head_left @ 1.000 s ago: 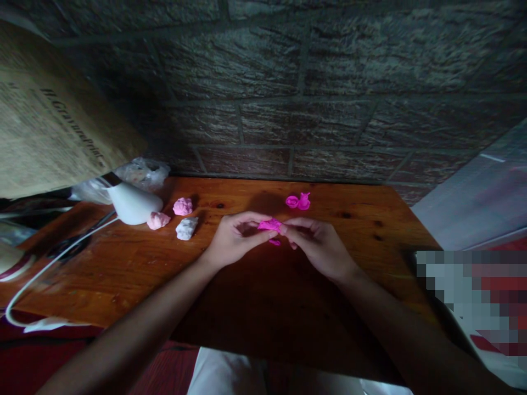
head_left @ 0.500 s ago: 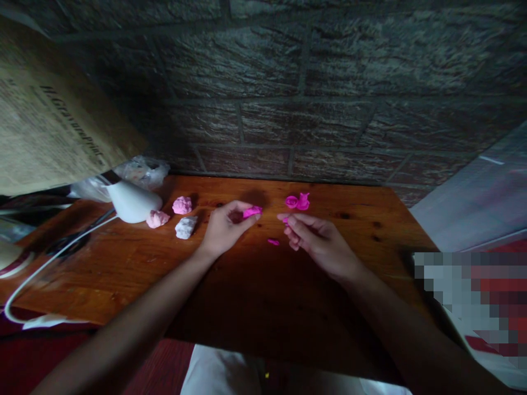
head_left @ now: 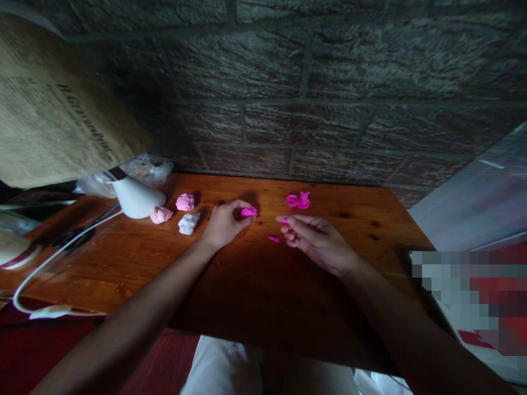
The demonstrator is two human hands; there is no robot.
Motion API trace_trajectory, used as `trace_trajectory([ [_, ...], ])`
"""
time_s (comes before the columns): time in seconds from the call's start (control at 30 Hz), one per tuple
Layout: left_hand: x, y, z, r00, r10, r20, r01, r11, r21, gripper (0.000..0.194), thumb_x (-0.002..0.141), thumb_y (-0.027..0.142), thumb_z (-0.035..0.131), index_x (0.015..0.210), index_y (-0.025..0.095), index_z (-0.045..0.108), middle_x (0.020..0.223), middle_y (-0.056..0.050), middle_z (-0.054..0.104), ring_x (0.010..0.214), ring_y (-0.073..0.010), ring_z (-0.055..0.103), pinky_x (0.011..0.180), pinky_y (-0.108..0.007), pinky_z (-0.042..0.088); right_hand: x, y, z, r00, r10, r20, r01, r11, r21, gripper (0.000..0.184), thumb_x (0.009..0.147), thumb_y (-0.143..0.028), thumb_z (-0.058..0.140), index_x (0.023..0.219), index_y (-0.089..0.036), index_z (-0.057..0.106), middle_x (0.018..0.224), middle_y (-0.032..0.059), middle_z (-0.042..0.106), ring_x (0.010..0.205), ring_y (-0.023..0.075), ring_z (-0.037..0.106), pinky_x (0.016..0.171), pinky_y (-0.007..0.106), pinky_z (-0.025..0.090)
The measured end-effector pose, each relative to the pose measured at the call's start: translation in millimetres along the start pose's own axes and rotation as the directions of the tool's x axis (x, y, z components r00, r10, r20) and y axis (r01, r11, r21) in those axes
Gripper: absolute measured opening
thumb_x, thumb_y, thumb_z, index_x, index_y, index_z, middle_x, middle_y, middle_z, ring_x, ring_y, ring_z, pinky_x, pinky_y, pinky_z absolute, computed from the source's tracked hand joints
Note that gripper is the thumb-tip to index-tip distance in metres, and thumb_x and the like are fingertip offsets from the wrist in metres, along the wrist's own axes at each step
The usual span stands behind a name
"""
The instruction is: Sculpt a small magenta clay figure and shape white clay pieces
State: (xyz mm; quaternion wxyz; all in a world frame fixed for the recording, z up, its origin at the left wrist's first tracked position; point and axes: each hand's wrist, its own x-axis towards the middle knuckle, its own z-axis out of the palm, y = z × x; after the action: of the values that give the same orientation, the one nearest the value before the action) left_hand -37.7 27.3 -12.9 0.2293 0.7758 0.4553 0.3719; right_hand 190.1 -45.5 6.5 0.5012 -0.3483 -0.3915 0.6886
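My left hand (head_left: 225,224) pinches a lump of bright pink modelling clay (head_left: 249,212) between thumb and fingers, just over the wooden table. Between the thumb and fingertips of my right hand (head_left: 315,236) is a small pink clay piece (head_left: 285,220), partly covered by the fingers. A thin scrap of pink clay (head_left: 274,238) lies on the wood between the two hands. Beyond my right hand rest a round pink clay piece (head_left: 292,201) with a swirled face and, touching it, a pink figure-like clay piece (head_left: 303,200) with pointed tips.
Left of my left hand are two pale pink lumps (head_left: 185,202) (head_left: 161,214) and a white lump (head_left: 189,223). Behind them stands a white lamp base (head_left: 140,198) with a printed paper shade (head_left: 61,109) and a white cord (head_left: 53,255). A brick wall (head_left: 272,120) borders the table (head_left: 247,291).
My left hand has moved slightly left and lower with its clay lump. My right hand keeps its pinch on the small piece, nearly in place. The view has shifted a little.
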Motion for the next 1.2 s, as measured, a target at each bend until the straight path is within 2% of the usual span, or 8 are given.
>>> trace_trajectory([
  [0.17, 0, 0, 0.2, 0.999, 0.018, 0.034, -0.02, 0.999, 0.041, 0.026, 0.079, 0.03, 0.075, 0.102, 0.019, 0.073, 0.096, -0.005, 0.079, 0.085, -0.0209, 0.073, 0.079, -0.031, 0.055, 2, 1, 0, 0.999, -0.026, -0.043, 0.024, 0.999, -0.03, 0.029, 0.064, -0.042, 0.091, 0.079, -0.019, 0.079, 0.069, -0.0006, 0.069, 0.057, 0.0059, 0.054, 0.054, 0.022, 0.043],
  [0.3, -1, 5, 0.3, 0.993, 0.107, -0.056, -0.096, 0.982, 0.164, 0.036, 0.079, 0.037, 0.078, 0.109, 0.018, 0.071, 0.106, -0.01, 0.077, 0.098, -0.0254, 0.071, 0.09, -0.039, 0.054, 2, -2, -1, 0.995, -0.007, -0.103, 0.006, 1.0, -0.012, 0.028, 0.056, -0.035, 0.095, 0.071, -0.02, 0.077, 0.069, -0.0006, 0.073, 0.057, 0.006, 0.058, 0.056, 0.02, 0.047],
  [0.47, -4, 19, -1.0, 0.929, 0.314, -0.193, -0.276, 0.94, 0.201, 0.015, 0.088, 0.03, 0.071, 0.096, 0.017, 0.073, 0.095, -0.008, 0.077, 0.092, -0.0208, 0.07, 0.087, -0.036, 0.053, 1, -3, -1, 0.996, 0.017, -0.089, -0.016, 1.0, 0.012, 0.033, 0.058, -0.033, 0.095, 0.085, -0.021, 0.081, 0.083, 0.0038, 0.08, 0.071, 0.0111, 0.071, 0.073, 0.026, 0.059],
  [0.63, -6, 27, -0.7, 0.877, 0.433, -0.206, -0.414, 0.901, 0.129, 0.008, 0.089, 0.023, 0.07, 0.085, 0.017, 0.073, 0.084, -0.005, 0.076, 0.079, -0.016, 0.069, 0.079, -0.031, 0.053, 1, -1, -2, 0.999, 0.022, -0.029, -0.02, 0.998, 0.064, 0.034, 0.06, -0.03, 0.094, 0.09, -0.021, 0.081, 0.09, 0.0062, 0.081, 0.083, 0.0179, 0.076, 0.085, 0.035, 0.061],
  [0.77, -9, 27, 3.1, 0.867, 0.48, -0.131, -0.475, 0.877, 0.071, 0.009, 0.088, 0.024, 0.072, 0.092, 0.016, 0.073, 0.088, -0.007, 0.077, 0.08, -0.0165, 0.071, 0.078, -0.03, 0.054, 3, -1, -3, 0.996, 0.051, -0.075, -0.047, 0.997, 0.057, 0.034, 0.056, -0.034, 0.096, 0.083, -0.02, 0.081, 0.081, 0.0046, 0.08, 0.072, 0.0153, 0.075, 0.073, 0.027, 0.061],
  [0.9, -12, 25, 10.5, 0.859, 0.499, 0.11, -0.503, 0.864, 0.009, 0.025, 0.086, 0.029, 0.075, 0.106, 0.015, 0.072, 0.099, -0.009, 0.077, 0.091, -0.0189, 0.072, 0.083, -0.031, 0.056, 5, -3, -5, 0.981, 0.051, -0.189, -0.045, 0.998, 0.032, 0.034, 0.052, -0.044, 0.096, 0.068, -0.02, 0.078, 0.06, -0.0007, 0.072, 0.049, 0.0061, 0.062, 0.05, 0.017, 0.051],
  [1.0, -13, 25, 16.4, 0.827, 0.488, 0.279, -0.512, 0.859, 0.017, 0.026, 0.087, 0.03, 0.073, 0.11, 0.017, 0.072, 0.113, -0.011, 0.074, 0.104, -0.0217, 0.071, 0.094, -0.034, 0.054, 5, -3, -5, 0.984, 0.027, -0.177, -0.024, 1.0, 0.019, 0.034, 0.053, -0.041, 0.096, 0.075, -0.02, 0.08, 0.066, -0.0017, 0.072, 0.057, 0.0045, 0.062, 0.056, 0.015, 0.05],
  [1.2, -12, 27, 19.7, 0.816, 0.472, 0.334, -0.496, 0.868, -0.014, 0.011, 0.095, 0.021, 0.063, 0.096, 0.019, 0.073, 0.104, -0.007, 0.074, 0.101, -0.0182, 0.069, 0.095, -0.031, 0.05, 3, 0, -5, 0.998, 0.031, -0.05, -0.03, 1.0, 0.005, 0.036, 0.062, -0.037, 0.093, 0.093, -0.023, 0.082, 0.082, -0.0004, 0.072, 0.074, 0.0068, 0.062, 0.074, 0.021, 0.051],
])
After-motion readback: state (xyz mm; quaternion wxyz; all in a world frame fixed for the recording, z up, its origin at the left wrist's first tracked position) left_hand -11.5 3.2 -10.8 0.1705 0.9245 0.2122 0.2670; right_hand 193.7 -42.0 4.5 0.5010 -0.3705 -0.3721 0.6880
